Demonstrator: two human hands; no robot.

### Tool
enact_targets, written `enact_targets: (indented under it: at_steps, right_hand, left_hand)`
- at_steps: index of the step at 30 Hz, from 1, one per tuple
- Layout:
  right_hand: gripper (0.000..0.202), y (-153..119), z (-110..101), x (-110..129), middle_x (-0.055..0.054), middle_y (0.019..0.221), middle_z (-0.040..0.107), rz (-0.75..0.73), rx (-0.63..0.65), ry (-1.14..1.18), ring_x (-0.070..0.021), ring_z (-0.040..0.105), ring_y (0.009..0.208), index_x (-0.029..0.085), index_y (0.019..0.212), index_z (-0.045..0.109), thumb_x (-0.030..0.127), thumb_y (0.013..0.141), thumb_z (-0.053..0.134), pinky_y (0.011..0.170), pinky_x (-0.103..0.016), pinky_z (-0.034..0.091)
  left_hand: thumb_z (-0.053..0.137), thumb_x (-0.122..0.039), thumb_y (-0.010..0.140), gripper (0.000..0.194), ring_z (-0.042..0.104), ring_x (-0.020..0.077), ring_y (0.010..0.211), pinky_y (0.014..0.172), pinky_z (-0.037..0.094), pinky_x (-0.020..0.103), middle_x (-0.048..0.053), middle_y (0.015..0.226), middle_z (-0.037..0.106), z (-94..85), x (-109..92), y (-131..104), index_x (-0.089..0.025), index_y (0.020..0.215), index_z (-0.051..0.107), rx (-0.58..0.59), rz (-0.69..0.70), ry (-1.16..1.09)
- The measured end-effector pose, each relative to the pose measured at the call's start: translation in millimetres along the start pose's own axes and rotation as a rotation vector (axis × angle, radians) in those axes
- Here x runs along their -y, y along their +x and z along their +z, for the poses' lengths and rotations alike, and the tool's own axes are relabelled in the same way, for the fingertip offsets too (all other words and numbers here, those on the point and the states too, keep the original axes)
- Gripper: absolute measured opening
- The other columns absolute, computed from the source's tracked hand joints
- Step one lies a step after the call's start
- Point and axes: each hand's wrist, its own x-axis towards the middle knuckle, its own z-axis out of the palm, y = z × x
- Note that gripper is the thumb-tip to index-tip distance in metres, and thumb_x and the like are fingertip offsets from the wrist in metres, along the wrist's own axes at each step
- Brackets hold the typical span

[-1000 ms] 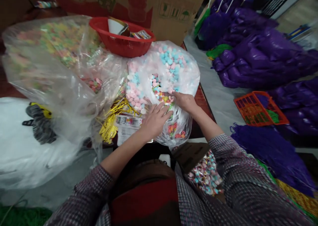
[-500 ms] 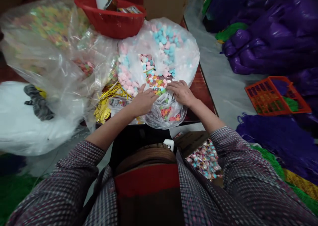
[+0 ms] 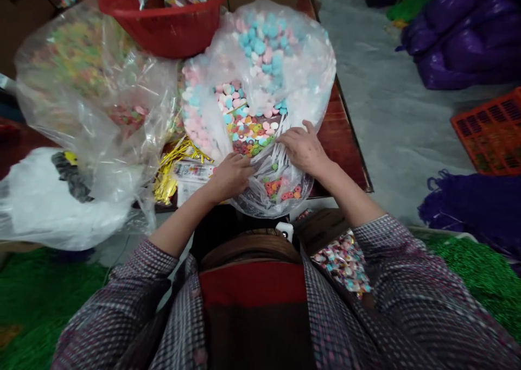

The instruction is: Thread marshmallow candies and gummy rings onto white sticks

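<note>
Clear plastic bags of candy lie on the dark red table. My left hand (image 3: 233,176) is closed at the near left edge of the small front bag (image 3: 268,204), its fingers bent on the plastic. Across from it, my right hand (image 3: 304,148) rests by a bundle of white sticks (image 3: 280,152), fingers curled down; what its fingertips hold is hidden. Mixed colourful candies (image 3: 254,134) lie between and beyond the hands. Behind them bulges a large bag of pink, white and blue candies (image 3: 264,47). Gold twist ties (image 3: 173,166) and printed packets (image 3: 191,170) sit left of my left hand.
A red basin (image 3: 166,31) stands at the back. Another big candy bag (image 3: 81,66) and a white plastic bag (image 3: 52,207) fill the left. Below the table edge is a box of wrapped candies (image 3: 345,261). An orange crate (image 3: 492,136) and purple bags (image 3: 459,39) are at right.
The view has shifted, so the floor items sit further right. My left hand has drawn slightly nearer to my body, and its fingers are more bent. My right hand stays beside the white sticks.
</note>
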Motion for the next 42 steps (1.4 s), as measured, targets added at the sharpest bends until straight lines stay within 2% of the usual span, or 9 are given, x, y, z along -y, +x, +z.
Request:
enact_targets:
  at_steps: [6, 11, 15, 19, 23, 27, 30, 38, 42]
  right_hand:
    - [0.036, 12.7, 13.5, 35.3, -0.008, 0.100, 0.077, -0.208, 0.082, 0.138, -0.0246, 0.059, 0.103, 0.023, 0.110, 0.079, 0.010, 0.094, 0.049, 0.110, -0.049, 0.034]
    - [0.035, 10.9, 15.5, 50.3, -0.010, 0.094, 0.074, -0.139, 0.187, 0.051, -0.0255, 0.058, 0.093, 0.020, 0.103, 0.080, 0.011, 0.095, 0.048, 0.087, -0.042, 0.039]
    - [0.039, 26.1, 20.0, 54.4, -0.010, 0.099, 0.074, -0.196, 0.293, 0.107, -0.0245, 0.061, 0.095, 0.019, 0.108, 0.081, 0.008, 0.093, 0.047, 0.089, -0.038, 0.045]
    - [0.051, 54.2, 22.7, 43.7, -0.014, 0.116, 0.074, -0.087, 0.305, 0.137, -0.0262, 0.065, 0.106, 0.015, 0.125, 0.077, 0.004, 0.090, 0.042, 0.094, -0.038, 0.049]
    - [0.049, 73.9, 14.8, 45.7, -0.015, 0.116, 0.075, -0.013, 0.204, 0.129, -0.0277, 0.066, 0.109, 0.013, 0.123, 0.078, 0.007, 0.092, 0.040, 0.094, -0.039, 0.050]
    - [0.039, 83.7, 25.3, 74.7, -0.013, 0.125, 0.074, -0.237, 0.155, 0.161, -0.0279, 0.062, 0.120, 0.018, 0.123, 0.076, 0.015, 0.099, 0.045, 0.102, -0.043, 0.045]
    - [0.033, 92.5, 46.4, 87.3, -0.014, 0.138, 0.069, -0.326, 0.188, 0.119, -0.0307, 0.055, 0.132, 0.020, 0.124, 0.074, 0.025, 0.104, 0.048, 0.106, -0.048, 0.041]
    - [0.039, 119.4, 55.3, 64.0, -0.014, 0.125, 0.075, -0.231, 0.101, 0.164, -0.0261, 0.064, 0.118, 0.020, 0.116, 0.077, 0.010, 0.098, 0.045, 0.105, -0.044, 0.048]
    - [0.051, 131.1, 46.8, 49.4, -0.014, 0.126, 0.076, 0.034, -0.069, 0.244, -0.0242, 0.066, 0.123, 0.017, 0.126, 0.074, 0.010, 0.094, 0.035, 0.110, -0.040, 0.050]
  left_hand:
    - [0.058, -0.009, 0.083, 0.026, 0.063, 0.0283, 0.100, 0.096, 0.048, 0.045, 0.012, 0.095, 0.071, 6.2, -9.3, -7.7, -0.017, 0.098, 0.078, -0.008, -0.090, -0.069]
    - [0.057, -0.011, 0.085, 0.025, 0.063, 0.0293, 0.101, 0.097, 0.049, 0.045, 0.012, 0.097, 0.071, 19.3, -13.1, -14.7, -0.016, 0.100, 0.077, -0.062, -0.127, -0.080]
    - [0.055, -0.013, 0.087, 0.026, 0.063, 0.0294, 0.105, 0.099, 0.048, 0.044, 0.012, 0.101, 0.072, 30.6, -14.0, -19.0, -0.017, 0.101, 0.076, -0.119, -0.162, -0.101]
    - [0.054, -0.014, 0.089, 0.026, 0.064, 0.0293, 0.106, 0.098, 0.049, 0.044, 0.013, 0.101, 0.072, 29.7, -13.3, -22.8, -0.016, 0.103, 0.076, -0.103, -0.178, -0.144]
    - [0.055, -0.014, 0.090, 0.026, 0.063, 0.0313, 0.114, 0.101, 0.050, 0.047, 0.014, 0.109, 0.073, 22.4, -4.9, -28.6, -0.016, 0.107, 0.074, -0.127, -0.174, -0.141]
    - [0.055, -0.013, 0.090, 0.023, 0.061, 0.0326, 0.126, 0.122, 0.037, 0.057, 0.014, 0.111, 0.075, 19.8, 11.2, -34.4, -0.016, 0.105, 0.073, -0.216, -0.177, -0.073]
    - [0.054, -0.011, 0.091, 0.024, 0.067, 0.0301, 0.114, 0.120, 0.041, 0.053, 0.013, 0.105, 0.077, 18.7, 19.0, -35.6, -0.014, 0.103, 0.074, -0.195, -0.154, -0.044]
    - [0.061, -0.016, 0.084, 0.008, 0.069, 0.0273, 0.090, 0.104, 0.050, 0.047, 0.010, 0.084, 0.072, 26.0, 13.1, -41.0, -0.018, 0.085, 0.069, -0.293, -0.164, -0.047]
    - [0.061, -0.015, 0.083, 0.008, 0.067, 0.0259, 0.090, 0.108, 0.049, 0.046, 0.007, 0.084, 0.072, 44.7, 13.8, -43.1, -0.021, 0.084, 0.066, -0.408, -0.216, -0.080]
